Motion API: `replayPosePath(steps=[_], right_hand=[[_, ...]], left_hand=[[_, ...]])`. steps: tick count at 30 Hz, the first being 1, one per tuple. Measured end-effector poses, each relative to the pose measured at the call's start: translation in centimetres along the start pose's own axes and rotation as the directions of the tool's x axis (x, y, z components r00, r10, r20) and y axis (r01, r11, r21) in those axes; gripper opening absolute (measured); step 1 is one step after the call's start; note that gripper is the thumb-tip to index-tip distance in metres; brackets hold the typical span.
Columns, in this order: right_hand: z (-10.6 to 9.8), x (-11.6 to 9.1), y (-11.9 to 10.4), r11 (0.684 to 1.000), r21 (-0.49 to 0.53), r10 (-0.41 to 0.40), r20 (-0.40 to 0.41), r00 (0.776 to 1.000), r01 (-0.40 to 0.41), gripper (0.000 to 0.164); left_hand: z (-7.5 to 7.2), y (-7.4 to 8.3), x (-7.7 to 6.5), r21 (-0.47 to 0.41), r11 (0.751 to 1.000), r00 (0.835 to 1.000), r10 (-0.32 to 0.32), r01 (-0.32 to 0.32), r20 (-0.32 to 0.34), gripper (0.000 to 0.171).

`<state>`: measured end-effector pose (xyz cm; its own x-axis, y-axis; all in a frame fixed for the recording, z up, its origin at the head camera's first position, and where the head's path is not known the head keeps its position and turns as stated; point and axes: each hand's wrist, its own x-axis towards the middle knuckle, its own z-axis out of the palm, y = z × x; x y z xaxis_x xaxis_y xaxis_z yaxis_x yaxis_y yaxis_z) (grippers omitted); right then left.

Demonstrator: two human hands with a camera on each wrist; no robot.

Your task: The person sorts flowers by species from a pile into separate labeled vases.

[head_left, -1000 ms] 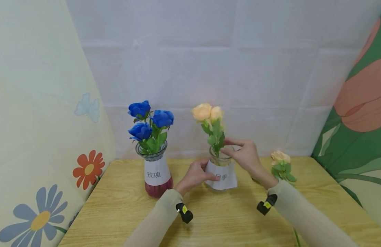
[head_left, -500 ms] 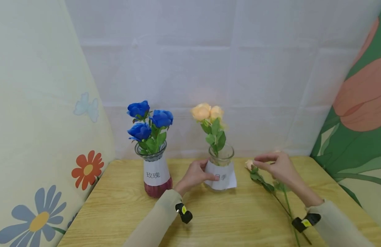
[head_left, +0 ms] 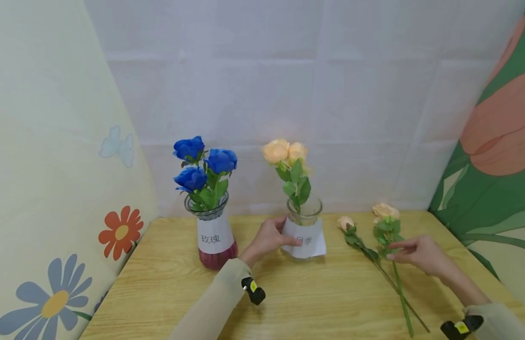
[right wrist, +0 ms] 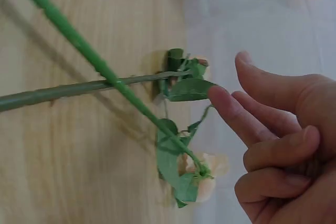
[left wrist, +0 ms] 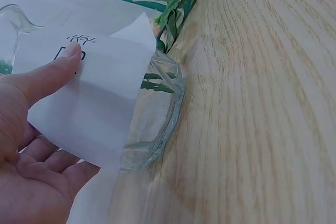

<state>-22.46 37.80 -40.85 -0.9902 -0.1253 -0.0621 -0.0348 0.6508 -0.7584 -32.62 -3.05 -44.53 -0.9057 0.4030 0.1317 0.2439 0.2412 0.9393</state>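
A clear glass vase (head_left: pixel 305 218) with a white paper label (left wrist: pixel 94 98) stands upright on the table, holding peach roses (head_left: pixel 276 151). My left hand (head_left: pixel 266 242) grips its left side, thumb on the label's front. To the right, two loose peach roses lie with stems crossed: one with a small bloom (head_left: pixel 345 223), the other with a bright green stem (head_left: pixel 400 293). My right hand (head_left: pixel 419 256) is beside the green stem, near its leaves. In the right wrist view, thumb and index finger stand apart with nothing between them; the other fingers are bent.
Left of the gripped vase stands another glass vase (head_left: pixel 211 215) with a white label, a dark red lower part and blue roses (head_left: pixel 221 160). The wooden table (head_left: pixel 313 302) meets a white cloth backdrop (head_left: pixel 253 94), with flower-printed panels at both sides.
My right hand has left the vase's mouth and moved right, past the small bloom, down to the green-stemmed rose. The left hand has kept its hold on the vase.
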Motion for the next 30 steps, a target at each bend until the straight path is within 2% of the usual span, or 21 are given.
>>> replayPosePath(steps=[9,14,23,30], right_hand=[[1.2,0.8,1.0,0.993,-0.068,-0.089,0.075,0.993,0.094,0.049],[1.6,1.2,1.4,0.989,-0.056,-0.127,0.123,0.984,0.135,0.048],[2.0,2.1,2.0,0.987,-0.039,-0.146,0.158,0.977,0.154,0.045],[2.4,2.6,2.5,0.991,0.001,-0.132,0.182,0.974,0.134,0.043]], left_hand=[[0.0,-0.3,0.2,-0.018,1.0,1.0,0.015,-0.015,0.005,0.074],[0.0,-0.4,0.2,-0.018,1.0,1.0,0.013,-0.013,0.004,0.074],[0.1,-0.5,0.1,-0.012,1.0,1.0,0.019,-0.019,0.0,0.072],[0.1,-0.5,0.1,-0.02,1.0,1.0,0.013,-0.013,0.0,0.075]])
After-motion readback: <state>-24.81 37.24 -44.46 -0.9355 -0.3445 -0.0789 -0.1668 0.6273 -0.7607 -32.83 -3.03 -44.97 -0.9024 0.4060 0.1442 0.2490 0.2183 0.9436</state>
